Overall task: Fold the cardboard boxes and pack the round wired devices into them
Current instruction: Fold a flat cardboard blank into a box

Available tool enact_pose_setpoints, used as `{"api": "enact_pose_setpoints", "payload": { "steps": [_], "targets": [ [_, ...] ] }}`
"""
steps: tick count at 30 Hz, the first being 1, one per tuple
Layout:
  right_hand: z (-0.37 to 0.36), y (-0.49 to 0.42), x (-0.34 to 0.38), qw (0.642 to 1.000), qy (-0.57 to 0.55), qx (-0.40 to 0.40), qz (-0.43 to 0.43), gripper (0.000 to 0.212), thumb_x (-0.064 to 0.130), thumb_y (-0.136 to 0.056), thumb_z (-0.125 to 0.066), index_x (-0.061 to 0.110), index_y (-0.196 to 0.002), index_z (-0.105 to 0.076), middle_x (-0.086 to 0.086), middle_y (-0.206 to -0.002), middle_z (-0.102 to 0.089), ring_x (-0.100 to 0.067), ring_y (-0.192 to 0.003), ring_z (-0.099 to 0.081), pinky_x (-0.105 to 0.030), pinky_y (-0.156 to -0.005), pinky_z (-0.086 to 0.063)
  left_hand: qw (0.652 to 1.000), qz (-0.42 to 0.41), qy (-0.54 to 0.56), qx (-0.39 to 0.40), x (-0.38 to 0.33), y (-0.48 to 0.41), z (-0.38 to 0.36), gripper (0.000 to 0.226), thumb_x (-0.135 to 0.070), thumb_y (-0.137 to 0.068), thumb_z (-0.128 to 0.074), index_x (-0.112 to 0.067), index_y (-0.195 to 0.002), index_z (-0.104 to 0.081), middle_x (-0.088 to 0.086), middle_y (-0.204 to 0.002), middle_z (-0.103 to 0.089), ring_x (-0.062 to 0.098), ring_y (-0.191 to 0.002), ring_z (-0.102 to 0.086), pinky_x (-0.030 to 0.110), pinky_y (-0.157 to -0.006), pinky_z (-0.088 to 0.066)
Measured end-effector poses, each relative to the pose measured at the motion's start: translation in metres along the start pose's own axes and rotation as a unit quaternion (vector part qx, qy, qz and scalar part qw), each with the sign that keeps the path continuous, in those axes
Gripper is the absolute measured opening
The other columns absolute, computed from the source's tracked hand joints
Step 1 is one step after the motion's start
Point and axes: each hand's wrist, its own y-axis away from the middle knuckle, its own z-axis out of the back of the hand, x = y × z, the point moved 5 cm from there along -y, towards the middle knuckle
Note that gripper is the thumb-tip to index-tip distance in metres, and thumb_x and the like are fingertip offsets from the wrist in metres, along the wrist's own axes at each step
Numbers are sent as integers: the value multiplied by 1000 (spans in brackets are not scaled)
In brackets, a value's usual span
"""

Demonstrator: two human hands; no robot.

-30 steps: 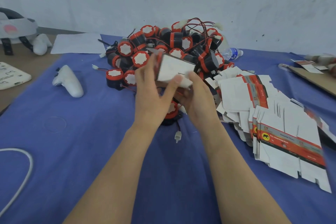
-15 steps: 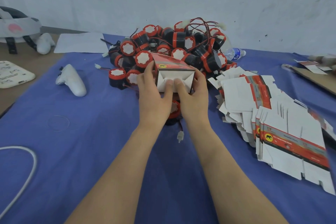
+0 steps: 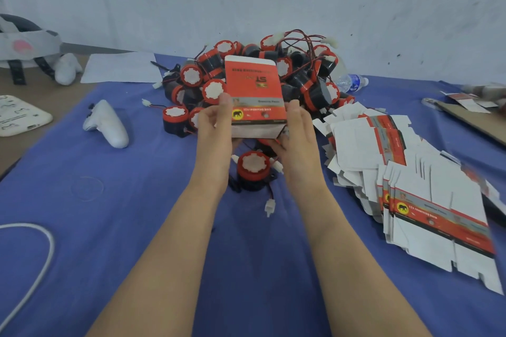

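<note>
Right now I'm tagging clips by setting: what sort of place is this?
Probably a small hand-packing bench: a heap of round wired devices, a spread of flat printed cartons, and a folded box held by the left hand and right hand.

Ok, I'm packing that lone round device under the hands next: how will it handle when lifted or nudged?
The lone device seems to sit on its flat end, so it probably won't roll unless tipped over. Its thin wire with the white plug looks floppy and will likely dangle or snag. The body looks like rigid plastic, so a firm grip seems safe.
</note>
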Motion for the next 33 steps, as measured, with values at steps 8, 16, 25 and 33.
{"api": "enact_pose_setpoints", "payload": {
  "steps": [8,16,25,33],
  "targets": [
    [-2,1,1,998,26,50,31,21,20,-97,-53,25,-118,-57,-5,-115,-66,-20,-104,-66,-40,-89,-55,986,-96,-122,63,-8,7,-7,18,-32,-102,-42,-38,-117,-51,1,-132,-55,15,-118,-57,32,-96,-51],
    [-17,9,6,982,138,31,127,14,32,-95,-55,45,-97,-61,8,-110,-58,-17,-108,-60,-31,-88,-53,980,-102,-167,-40,-11,7,3,22,-47,-93,-51,-26,-92,-58,11,-121,-57,22,-109,-60,36,-91,-53],
    [-12,10,12,995,37,18,90,10,24,-98,-52,22,-91,-60,-2,-98,-64,-11,-88,-65,-34,-83,-56,997,-2,76,-32,-3,5,0,89,-53,-76,-71,-22,-146,-26,7,-147,-43,20,-130,-49,41,-107,-44],
    [-9,12,10,981,135,-62,124,39,24,-93,-61,20,-129,-48,1,-131,-55,-11,-119,-53,-35,-102,-45,998,-24,45,-24,-2,4,3,56,-33,-81,-70,-16,-131,-51,5,-123,-65,19,-111,-64,40,-94,-53]
  ]
}}
